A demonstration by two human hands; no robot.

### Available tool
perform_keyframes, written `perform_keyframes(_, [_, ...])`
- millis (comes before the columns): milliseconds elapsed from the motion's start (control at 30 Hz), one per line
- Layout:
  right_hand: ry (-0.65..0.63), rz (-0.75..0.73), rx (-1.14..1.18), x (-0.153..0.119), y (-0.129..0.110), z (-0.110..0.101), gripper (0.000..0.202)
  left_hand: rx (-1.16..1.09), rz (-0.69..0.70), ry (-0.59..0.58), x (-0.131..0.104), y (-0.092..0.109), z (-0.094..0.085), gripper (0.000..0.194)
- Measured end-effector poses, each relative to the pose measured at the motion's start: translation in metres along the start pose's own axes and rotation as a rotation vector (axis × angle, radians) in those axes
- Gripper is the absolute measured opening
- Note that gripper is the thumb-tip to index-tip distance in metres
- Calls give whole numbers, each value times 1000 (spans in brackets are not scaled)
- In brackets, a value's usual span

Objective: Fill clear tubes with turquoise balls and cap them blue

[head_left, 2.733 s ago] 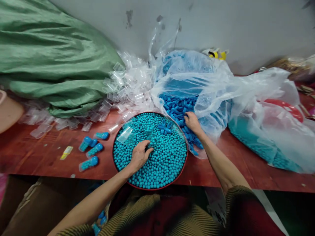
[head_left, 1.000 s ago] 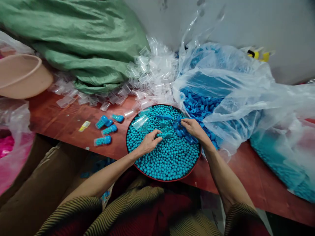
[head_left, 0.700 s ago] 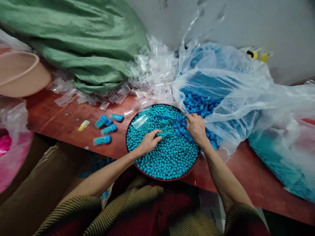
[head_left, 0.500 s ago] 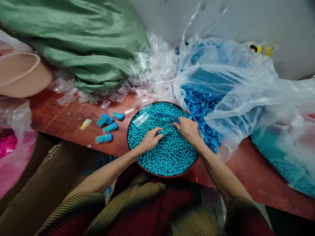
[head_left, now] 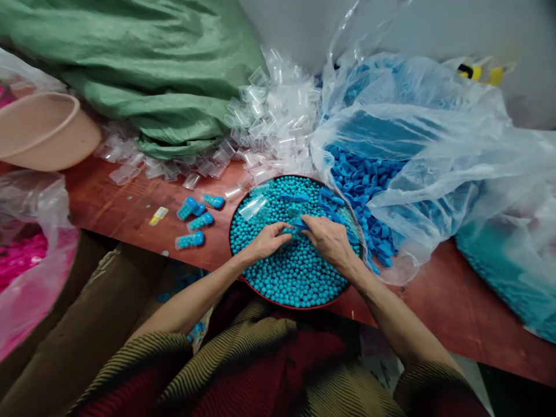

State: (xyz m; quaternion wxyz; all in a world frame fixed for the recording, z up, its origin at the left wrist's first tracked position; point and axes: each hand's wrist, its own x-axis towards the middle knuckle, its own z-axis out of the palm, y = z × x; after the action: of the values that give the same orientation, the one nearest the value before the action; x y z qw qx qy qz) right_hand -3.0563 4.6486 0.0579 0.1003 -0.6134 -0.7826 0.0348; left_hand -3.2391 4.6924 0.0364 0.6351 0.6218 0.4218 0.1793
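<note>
A round red-rimmed tray point(head_left: 299, 308) full of small blue balls point(head_left: 299, 278) sits at the table's front edge. Over its middle, my left hand point(head_left: 271, 240) is closed at the fingertips on something clear and small, hard to make out. Close to its right, my right hand point(head_left: 324, 237) pinches a blue cap point(head_left: 300, 224). A clear tube point(head_left: 252, 207) lies on the balls at the tray's left, and more blue caps point(head_left: 330, 200) lie at its right side. Several filled, capped tubes point(head_left: 190, 240) rest on the table left of the tray.
Behind the tray is a heap of clear tubes point(head_left: 278, 116), beside a green sack point(head_left: 152, 69). A plastic bag point(head_left: 417, 133) spills blue caps to the right. A beige tub point(head_left: 52, 133) stands at left, above a bag of pink pieces point(head_left: 26, 255).
My right hand has come nearer my left and now has a blue cap between its fingers. More blue caps show on the tray's right side. The view has shifted slightly.
</note>
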Motion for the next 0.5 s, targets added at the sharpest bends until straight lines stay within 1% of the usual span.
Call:
perform_keyframes(67, [-17, -45, 38, -5, -10, 3, 25, -22, -23, -25, -3, 1, 0, 30])
perform_keyframes(133, [-22, -71, 123, -10, -13, 7, 28, -62, -49, -57, -6, 1, 0, 30])
perform_keyframes(233, [35, -103, 387, -17, -11, 11, 29, -149, -48, -78, -10, 1, -1, 32])
perform_keyframes(300, [107, -52, 562, -20, -8, 12, 27, -189, -32, -82, -11, 2, 0, 35])
perform_keyframes(367, [168, 52, 668, -22, -7, 14, 23, -196, -12, -90, -11, 4, 1, 37])
perform_keyframes(433, [196, 129, 741, -22, -8, 15, 21, -188, 12, -91, -12, 6, 3, 39])
perform_keyframes(500, [194, 166, 821, -21, -10, 17, 19, -185, 24, -79, -12, 7, 6, 43])
